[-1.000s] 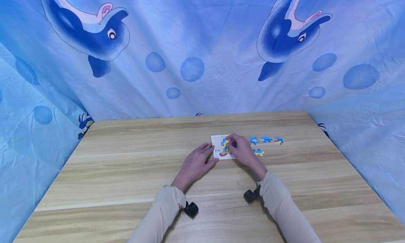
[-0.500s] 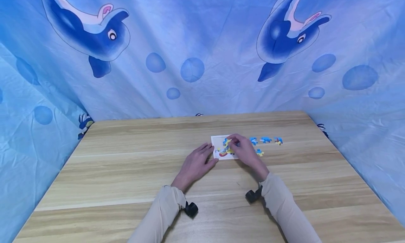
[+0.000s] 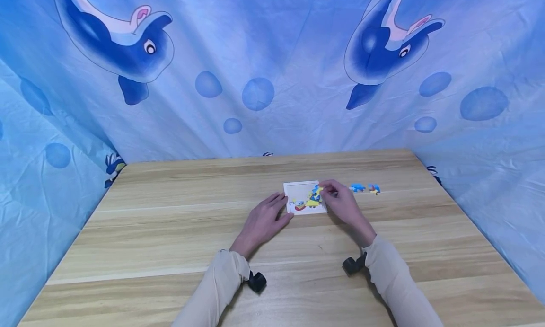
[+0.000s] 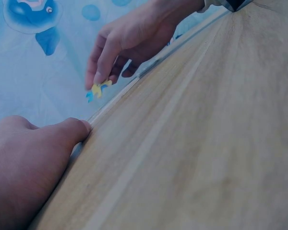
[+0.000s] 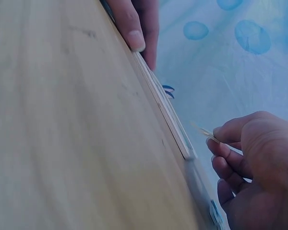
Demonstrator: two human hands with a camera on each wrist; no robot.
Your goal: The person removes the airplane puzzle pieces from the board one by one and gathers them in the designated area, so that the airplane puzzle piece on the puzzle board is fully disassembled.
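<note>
A white jigsaw tray (image 3: 296, 190) lies on the wooden table, with joined puzzle pieces (image 3: 300, 205) showing a cartoon duck along its lower part. My left hand (image 3: 265, 218) rests against the tray's left side, fingers along that edge and thumb at the near left corner. Over the tray's right side, my right hand (image 3: 344, 205) pinches a yellow-and-blue puzzle piece (image 4: 100, 89) between thumb and fingertips. In the right wrist view the held piece (image 5: 205, 132) appears edge-on, raised above the tray's rim.
Two loose blue puzzle pieces, one plain blue (image 3: 357, 188) and one with red and yellow (image 3: 374, 189), lie to the right of the tray. Other loose pieces are hidden behind my right hand. A blue dolphin curtain (image 3: 272, 128) stands behind the wooden table (image 3: 191, 190).
My right hand has moved rightward across the tray with the pinched puzzle piece, uncovering the tray's middle and covering loose pieces beside it. My left hand has stayed put.
</note>
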